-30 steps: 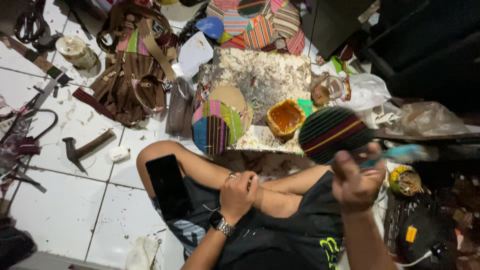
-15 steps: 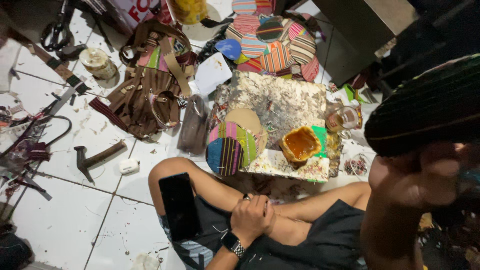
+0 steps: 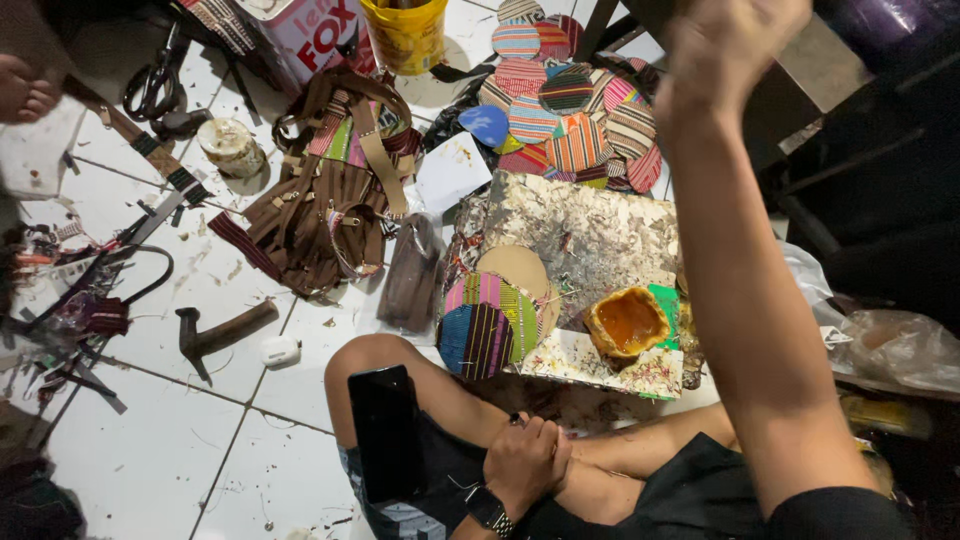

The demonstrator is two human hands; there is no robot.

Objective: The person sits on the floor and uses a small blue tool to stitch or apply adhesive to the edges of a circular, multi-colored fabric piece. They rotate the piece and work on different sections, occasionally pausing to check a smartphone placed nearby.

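My left hand (image 3: 528,462) rests as a closed fist on my crossed legs, a watch (image 3: 489,510) on its wrist. A black phone (image 3: 386,432) lies on my thigh beside it. My right hand (image 3: 728,45) is raised high at the top of the view and blurred, and its forearm crosses the right side. Whether it holds anything cannot be made out. In front of my knees a stack of striped fabric discs (image 3: 490,325) leans on a glue-spattered board (image 3: 590,235). An orange tub of glue (image 3: 625,322) sits on that board.
More striped discs (image 3: 570,100) are spread beyond the board. Brown straps and bag parts (image 3: 340,200), a hammer (image 3: 220,335), scissors (image 3: 150,85), a yellow bucket (image 3: 405,30) and strap scraps (image 3: 80,310) lie on the white tiles. Another person's foot (image 3: 25,88) is at top left.
My right arm has swung up from beside me to the top of the view; the dark striped disc it held is no longer visible. My left hand stays on my leg.
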